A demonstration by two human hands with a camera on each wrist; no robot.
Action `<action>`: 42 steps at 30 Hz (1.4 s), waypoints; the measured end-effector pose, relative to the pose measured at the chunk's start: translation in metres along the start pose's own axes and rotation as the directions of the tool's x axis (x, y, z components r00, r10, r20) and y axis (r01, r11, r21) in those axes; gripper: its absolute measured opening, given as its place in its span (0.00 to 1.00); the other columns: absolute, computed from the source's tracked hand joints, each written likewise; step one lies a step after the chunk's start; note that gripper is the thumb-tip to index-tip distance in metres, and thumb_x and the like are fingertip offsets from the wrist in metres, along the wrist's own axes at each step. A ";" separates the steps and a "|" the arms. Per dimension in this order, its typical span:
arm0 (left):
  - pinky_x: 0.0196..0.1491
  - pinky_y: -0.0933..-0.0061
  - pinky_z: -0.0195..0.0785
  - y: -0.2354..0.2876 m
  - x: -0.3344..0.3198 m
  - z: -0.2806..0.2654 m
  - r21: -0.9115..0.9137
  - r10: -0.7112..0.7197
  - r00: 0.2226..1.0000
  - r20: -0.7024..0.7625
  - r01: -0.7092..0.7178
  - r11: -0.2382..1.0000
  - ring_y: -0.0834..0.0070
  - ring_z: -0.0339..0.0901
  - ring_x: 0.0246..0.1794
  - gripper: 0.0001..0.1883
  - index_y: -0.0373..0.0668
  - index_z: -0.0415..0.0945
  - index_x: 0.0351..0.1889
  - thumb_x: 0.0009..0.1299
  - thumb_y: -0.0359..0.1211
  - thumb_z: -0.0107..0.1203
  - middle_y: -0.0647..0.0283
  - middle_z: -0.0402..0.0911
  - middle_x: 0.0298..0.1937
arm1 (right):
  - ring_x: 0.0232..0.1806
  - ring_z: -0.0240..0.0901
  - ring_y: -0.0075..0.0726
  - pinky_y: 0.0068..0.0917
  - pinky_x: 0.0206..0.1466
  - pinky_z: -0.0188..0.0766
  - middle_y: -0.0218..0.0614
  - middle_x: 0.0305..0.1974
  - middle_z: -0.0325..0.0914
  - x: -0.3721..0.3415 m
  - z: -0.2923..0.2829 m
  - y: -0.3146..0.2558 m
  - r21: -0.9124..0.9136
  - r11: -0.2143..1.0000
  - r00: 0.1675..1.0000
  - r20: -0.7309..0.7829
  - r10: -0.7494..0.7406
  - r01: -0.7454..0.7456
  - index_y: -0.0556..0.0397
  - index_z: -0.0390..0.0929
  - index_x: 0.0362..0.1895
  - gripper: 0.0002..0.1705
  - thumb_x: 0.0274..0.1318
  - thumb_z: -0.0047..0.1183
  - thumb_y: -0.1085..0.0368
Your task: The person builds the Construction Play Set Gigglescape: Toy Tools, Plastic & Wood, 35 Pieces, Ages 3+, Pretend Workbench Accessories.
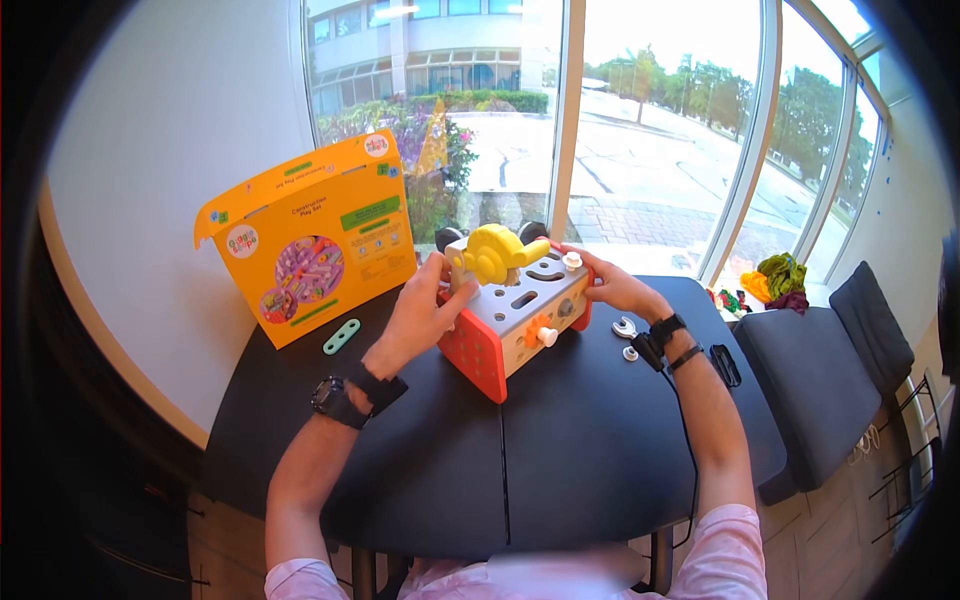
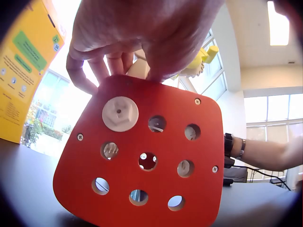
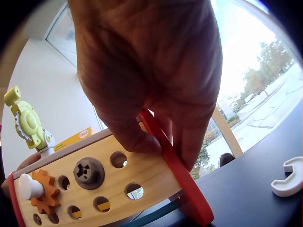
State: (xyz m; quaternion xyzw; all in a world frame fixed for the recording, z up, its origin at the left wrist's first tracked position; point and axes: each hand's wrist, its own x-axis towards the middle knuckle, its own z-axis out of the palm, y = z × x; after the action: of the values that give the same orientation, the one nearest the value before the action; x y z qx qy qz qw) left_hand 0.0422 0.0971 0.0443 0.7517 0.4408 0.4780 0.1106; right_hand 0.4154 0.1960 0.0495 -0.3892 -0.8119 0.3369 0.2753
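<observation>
A toy workbench with a grey top (image 1: 488,318) and red side panels (image 2: 125,176) stands on the black table. My left hand (image 1: 415,312) grips its left end, fingers over the top edge beside a yellow toy saw-like piece (image 1: 490,252). At the other end, my right hand (image 3: 151,71) holds the right red panel (image 3: 182,177), thumb on the wooden front and fingers outside. On that front sit an orange gear (image 3: 46,193) with a white peg (image 3: 30,186) and a grey bolt (image 3: 89,173). A white bolt (image 1: 572,261) tops the right corner; a white hex piece (image 2: 120,114) fills one left-panel hole.
An orange-yellow play-set box (image 1: 370,255) stands at the back left, a teal strip with holes (image 1: 342,337) before it. Right of the bench lie a toy wrench (image 1: 624,327), a small white piece (image 1: 630,353) and a black case (image 1: 726,367). A window runs behind the table; a grey chair (image 1: 820,350) stands right.
</observation>
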 end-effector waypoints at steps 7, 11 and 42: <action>0.54 0.64 0.82 -0.003 0.002 -0.039 -0.032 -0.022 0.989 0.147 0.027 0.999 0.65 0.90 0.52 0.18 0.36 0.81 0.63 0.83 0.37 0.67 0.55 0.90 0.55 | 0.79 0.71 0.46 0.41 0.85 0.64 0.47 0.76 0.78 -0.003 -0.001 -0.003 -0.042 0.999 1.000 -0.006 0.031 -0.031 0.32 0.55 0.94 0.58 0.63 0.55 0.82; 0.57 0.63 0.83 -0.027 -0.001 -0.066 0.026 -0.064 0.994 0.088 0.062 0.998 0.64 0.90 0.52 0.16 0.36 0.83 0.63 0.82 0.35 0.67 0.54 0.91 0.54 | 0.79 0.70 0.47 0.43 0.84 0.67 0.48 0.78 0.74 -0.002 0.001 0.010 -0.107 0.993 0.999 -0.018 -0.049 0.047 0.38 0.50 0.95 0.55 0.70 0.57 0.80; 0.51 0.61 0.83 -0.175 -0.089 -0.152 0.672 -0.624 0.778 0.071 0.425 0.606 0.60 0.92 0.45 0.25 0.40 0.93 0.50 0.62 0.47 0.83 0.56 0.93 0.41 | 0.49 0.91 0.33 0.31 0.51 0.90 0.45 0.53 0.93 -0.106 -0.069 0.069 -0.149 0.959 0.953 -0.223 0.205 -0.241 0.59 0.89 0.61 0.18 0.71 0.64 0.70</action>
State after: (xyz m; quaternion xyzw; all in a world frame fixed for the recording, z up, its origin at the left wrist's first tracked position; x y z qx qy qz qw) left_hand -0.1934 0.0925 -0.0349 0.6417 0.7535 0.1304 0.0583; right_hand 0.5532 0.1644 0.0202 -0.5339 -0.7563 0.2515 0.2823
